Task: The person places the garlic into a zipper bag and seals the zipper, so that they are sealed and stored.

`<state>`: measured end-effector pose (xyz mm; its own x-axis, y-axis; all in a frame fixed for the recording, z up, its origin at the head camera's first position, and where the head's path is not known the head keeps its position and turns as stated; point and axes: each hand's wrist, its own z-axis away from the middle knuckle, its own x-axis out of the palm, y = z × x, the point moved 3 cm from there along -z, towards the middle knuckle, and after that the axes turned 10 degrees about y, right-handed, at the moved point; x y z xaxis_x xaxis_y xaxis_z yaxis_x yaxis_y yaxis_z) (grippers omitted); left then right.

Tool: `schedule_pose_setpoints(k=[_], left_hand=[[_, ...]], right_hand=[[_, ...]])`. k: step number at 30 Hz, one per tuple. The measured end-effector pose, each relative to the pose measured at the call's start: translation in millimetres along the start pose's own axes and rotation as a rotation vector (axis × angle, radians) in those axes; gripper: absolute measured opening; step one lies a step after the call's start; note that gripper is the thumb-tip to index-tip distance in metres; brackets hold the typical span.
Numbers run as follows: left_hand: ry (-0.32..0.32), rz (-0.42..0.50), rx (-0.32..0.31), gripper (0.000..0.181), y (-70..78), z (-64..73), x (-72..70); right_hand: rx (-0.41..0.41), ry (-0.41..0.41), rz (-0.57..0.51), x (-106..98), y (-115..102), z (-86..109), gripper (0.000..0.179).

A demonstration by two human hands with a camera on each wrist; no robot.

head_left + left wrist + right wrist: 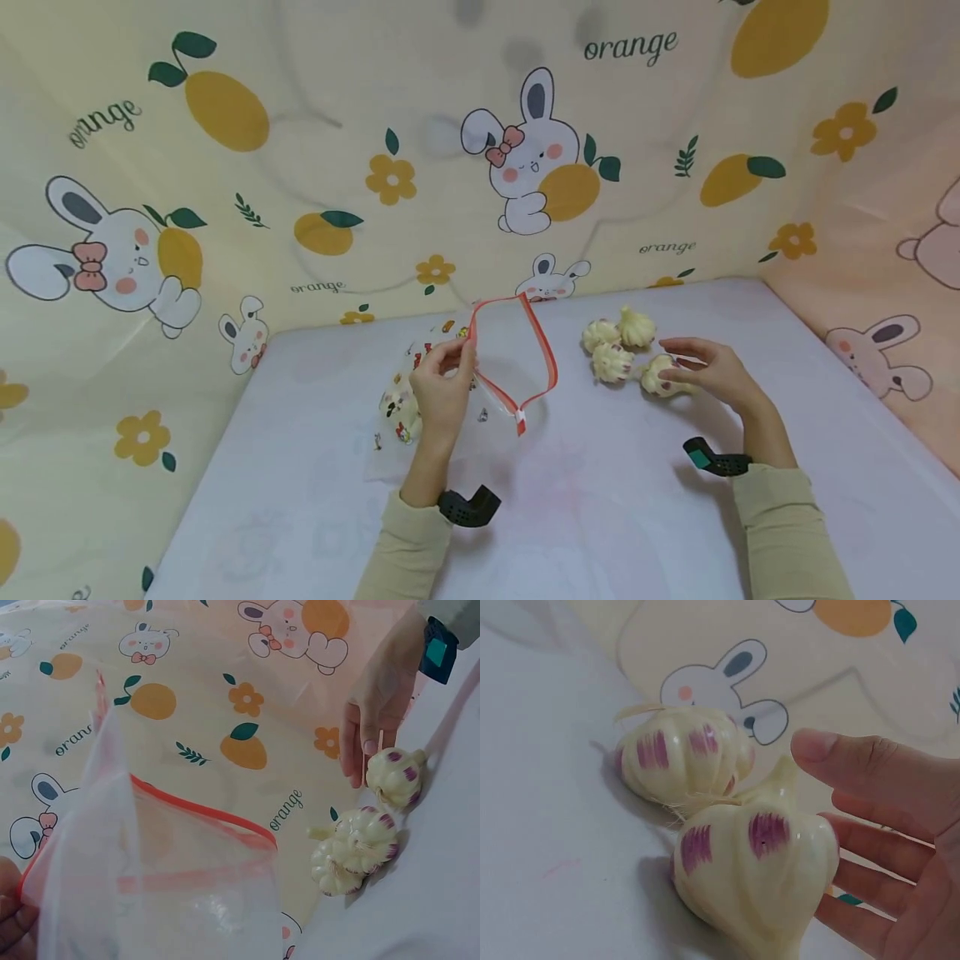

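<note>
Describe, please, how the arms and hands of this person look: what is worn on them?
The left hand and right hand wear no gloves. The left sleeve and right sleeve are long, plain and beige. Each wrist carries a bent black device, left and right, dotted with small holes; the right one shows a green patch.

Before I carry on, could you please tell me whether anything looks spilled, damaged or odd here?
Nothing looks plainly spilled or damaged. The garlic bulbs near the right hand look odd: their glossy skins carry brush-stroke purple patches, so they may be imitations. A faint pink mark also shows on the white tabletop.
</note>
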<state>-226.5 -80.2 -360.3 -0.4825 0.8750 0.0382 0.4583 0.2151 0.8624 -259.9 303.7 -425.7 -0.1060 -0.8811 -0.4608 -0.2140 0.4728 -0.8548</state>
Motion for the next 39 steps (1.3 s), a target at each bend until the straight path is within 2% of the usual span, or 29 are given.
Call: schedule_pose_setpoints(k=[6,11,17,23,33,39], left_hand=[[-0.007,-0.007,-0.003,0.018,-0.8,2.1,1.5],[0.001,-0.023,0.009,0.017,-0.8,-0.1,0.7],[-0.007,-0.02,-0.029,0.017,-2.8,-0.2,-0.8],[-0.01,-0.009,-0.039,0.019,-3.4,0.2,-0.7],[-0.01,-0.024,-0.002,0.019,-1.2,-1.0,1.0],[-0.01,-0.021,0.003,0.019,-0.9,-0.1,0.6]], right_hand=[[0.041,-0.044,0.074,-1.4,7.2,-1.0,0.061],[0.048,-0.058,0.047,-2.7,10.4,-2.0,0.062],[0.058,-0.1,0.012,-2.7,14.9,-1.4,0.061],[0.103,-0.141,0.068,-4.3,21.6,-1.6,0.063],[0.117,-0.172,0.121,-6.7,22.3,-3.8,0.064],[0.154,-0.19,0.13,-5.4,26.5,-3.0,0.066]])
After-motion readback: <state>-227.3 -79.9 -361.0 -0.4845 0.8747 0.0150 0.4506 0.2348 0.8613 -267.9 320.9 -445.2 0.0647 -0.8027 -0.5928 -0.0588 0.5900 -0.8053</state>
